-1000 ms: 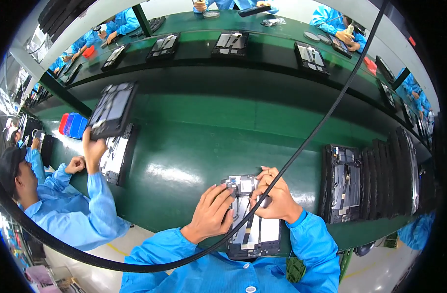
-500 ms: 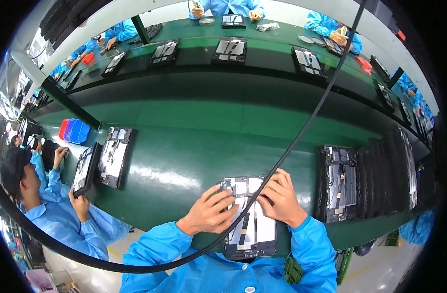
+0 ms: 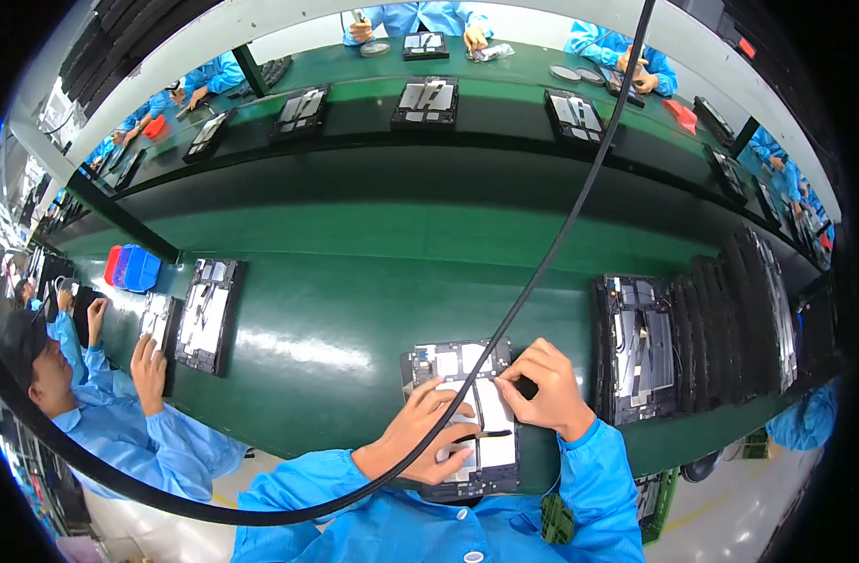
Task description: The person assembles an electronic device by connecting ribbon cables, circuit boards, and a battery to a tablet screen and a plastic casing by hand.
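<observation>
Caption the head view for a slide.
Left hand and right hand over an opened flat device at a green bench, with a row of black units to the right.

On the smooth green table (image 3: 345,403), an open black rectangular device (image 3: 495,454) lies partly under the bare left hand (image 3: 403,436), with the bare right hand (image 3: 548,389) at its right edge. To the right stands a row of black flat devices (image 3: 711,338). Well to the left lies a second open black device (image 3: 205,317), and left of it, a blue plastic bin (image 3: 138,270).
</observation>
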`<action>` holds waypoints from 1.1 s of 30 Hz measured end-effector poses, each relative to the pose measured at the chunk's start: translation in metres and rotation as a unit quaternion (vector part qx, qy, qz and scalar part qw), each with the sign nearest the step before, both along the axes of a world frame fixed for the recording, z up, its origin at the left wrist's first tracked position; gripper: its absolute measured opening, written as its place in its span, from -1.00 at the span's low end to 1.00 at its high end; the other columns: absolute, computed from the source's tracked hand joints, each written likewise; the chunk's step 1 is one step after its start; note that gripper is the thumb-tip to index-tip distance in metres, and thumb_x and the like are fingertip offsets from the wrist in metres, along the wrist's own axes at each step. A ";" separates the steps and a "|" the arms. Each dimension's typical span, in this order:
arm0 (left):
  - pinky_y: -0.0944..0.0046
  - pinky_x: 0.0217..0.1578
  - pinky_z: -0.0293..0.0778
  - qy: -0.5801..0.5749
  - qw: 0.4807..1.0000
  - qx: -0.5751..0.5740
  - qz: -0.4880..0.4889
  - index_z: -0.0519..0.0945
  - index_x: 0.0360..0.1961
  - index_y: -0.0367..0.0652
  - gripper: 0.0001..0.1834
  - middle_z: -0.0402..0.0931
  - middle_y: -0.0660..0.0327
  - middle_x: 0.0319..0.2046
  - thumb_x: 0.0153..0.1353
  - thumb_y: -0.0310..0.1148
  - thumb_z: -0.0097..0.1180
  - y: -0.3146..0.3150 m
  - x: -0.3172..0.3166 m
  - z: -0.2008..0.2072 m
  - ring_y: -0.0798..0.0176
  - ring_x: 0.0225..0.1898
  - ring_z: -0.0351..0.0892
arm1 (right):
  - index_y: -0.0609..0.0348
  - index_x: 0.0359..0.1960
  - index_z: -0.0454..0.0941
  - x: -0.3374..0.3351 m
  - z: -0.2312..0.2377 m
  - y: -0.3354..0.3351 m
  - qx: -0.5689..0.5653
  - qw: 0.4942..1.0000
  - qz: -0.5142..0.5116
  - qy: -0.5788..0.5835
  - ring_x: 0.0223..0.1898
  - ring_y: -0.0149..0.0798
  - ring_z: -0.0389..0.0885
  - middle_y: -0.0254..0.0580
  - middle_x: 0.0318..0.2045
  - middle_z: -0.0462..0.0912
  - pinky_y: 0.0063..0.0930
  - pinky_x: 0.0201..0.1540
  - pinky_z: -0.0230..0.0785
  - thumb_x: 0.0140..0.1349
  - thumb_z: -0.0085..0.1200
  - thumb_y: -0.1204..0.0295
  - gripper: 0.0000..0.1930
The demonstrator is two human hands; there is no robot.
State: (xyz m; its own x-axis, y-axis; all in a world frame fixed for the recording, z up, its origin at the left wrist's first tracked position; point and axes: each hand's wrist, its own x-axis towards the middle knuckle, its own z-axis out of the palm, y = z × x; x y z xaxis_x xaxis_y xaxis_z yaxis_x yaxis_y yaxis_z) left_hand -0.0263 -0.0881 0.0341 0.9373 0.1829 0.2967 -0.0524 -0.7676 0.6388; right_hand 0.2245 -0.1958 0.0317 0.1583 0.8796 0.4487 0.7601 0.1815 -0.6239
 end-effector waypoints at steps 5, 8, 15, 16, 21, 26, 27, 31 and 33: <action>-0.12 0.30 0.38 -0.011 0.999 -0.033 -0.023 0.74 -0.05 -0.10 -0.69 0.65 0.18 0.21 0.22 -0.22 0.39 -0.008 0.007 0.003 -0.05 0.29 0.53 | 0.16 -0.40 0.73 0.010 -0.004 -0.002 -0.060 0.995 -0.004 0.085 -0.42 -0.17 0.62 -0.22 -0.42 0.69 -0.31 -0.30 0.49 0.04 0.45 0.53 -0.88; -0.06 0.21 0.42 -0.007 0.998 -0.053 -0.026 0.74 -0.05 -0.09 -0.70 0.64 0.14 0.22 0.20 -0.27 0.39 -0.012 0.011 0.004 -0.05 0.22 0.56 | 0.22 -0.40 0.72 0.006 0.001 -0.004 -0.137 0.979 -0.020 0.148 -0.41 -0.20 0.67 -0.18 -0.43 0.70 -0.34 -0.29 0.52 0.03 0.46 0.52 -0.86; -0.03 0.02 0.47 0.014 0.995 0.076 0.068 0.71 -0.07 -0.16 -0.71 0.58 0.03 0.33 0.18 -0.38 0.35 -0.015 0.030 -0.008 -0.04 0.05 0.58 | 0.27 -0.40 0.72 0.010 -0.002 -0.004 -0.142 0.975 -0.005 0.170 -0.35 -0.20 0.75 -0.12 -0.40 0.71 -0.35 -0.24 0.59 0.02 0.47 0.53 -0.85; -0.03 -0.02 0.46 0.009 0.994 0.086 0.063 0.68 -0.09 -0.18 -0.76 0.57 -0.01 0.33 0.21 -0.39 0.31 -0.015 0.031 -0.008 -0.04 0.02 0.56 | 0.27 -0.41 0.72 0.010 -0.003 -0.004 -0.141 0.973 -0.002 0.183 -0.35 -0.21 0.76 -0.12 -0.40 0.72 -0.35 -0.24 0.60 0.01 0.47 0.54 -0.84; -0.04 -0.07 0.44 0.006 0.993 0.105 0.056 0.63 -0.12 -0.19 -0.80 0.57 -0.06 0.32 0.27 -0.38 0.28 -0.014 0.036 -0.007 -0.04 -0.03 0.52 | 0.30 -0.40 0.72 0.011 -0.011 -0.005 -0.153 0.960 0.005 0.233 -0.33 -0.26 0.79 -0.12 -0.38 0.73 -0.39 -0.21 0.66 0.02 0.48 0.57 -0.84; -0.04 -0.07 0.43 0.008 0.993 0.110 0.047 0.63 -0.12 -0.19 -0.80 0.57 -0.07 0.30 0.32 -0.33 0.28 -0.013 0.037 -0.004 -0.04 -0.04 0.52 | 0.37 -0.39 0.68 0.011 -0.013 -0.004 -0.169 0.939 0.007 0.299 -0.29 -0.45 0.73 -0.20 -0.37 0.74 -0.47 -0.19 0.66 0.11 0.47 0.65 -0.85; -0.04 -0.07 0.43 0.008 0.993 0.110 0.045 0.63 -0.12 -0.19 -0.80 0.57 -0.07 0.30 0.32 -0.33 0.28 -0.014 0.037 -0.003 -0.04 -0.04 0.52 | 0.37 -0.39 0.68 0.011 -0.015 -0.004 -0.168 0.939 0.005 0.300 -0.29 -0.45 0.73 -0.20 -0.37 0.74 -0.47 -0.19 0.66 0.11 0.47 0.65 -0.85; -0.03 -0.07 0.43 0.006 0.993 0.106 0.042 0.63 -0.13 -0.20 -0.76 0.57 -0.09 0.29 0.32 -0.28 0.30 -0.013 0.039 -0.002 -0.05 -0.03 0.53 | 0.37 -0.41 0.68 0.013 -0.017 -0.006 -0.187 0.915 -0.001 0.357 -0.27 -0.45 0.74 -0.21 -0.37 0.76 -0.46 -0.17 0.66 0.11 0.47 0.65 -0.85; -0.03 -0.08 0.44 0.003 0.993 0.107 0.041 0.63 -0.13 -0.22 -0.74 0.56 -0.10 0.29 0.31 -0.27 0.31 -0.014 0.040 -0.004 -0.06 -0.02 0.54 | 0.37 -0.41 0.68 0.014 -0.016 -0.007 -0.197 0.911 -0.007 0.362 -0.27 -0.45 0.75 -0.20 -0.37 0.78 -0.46 -0.16 0.67 0.10 0.47 0.66 -0.85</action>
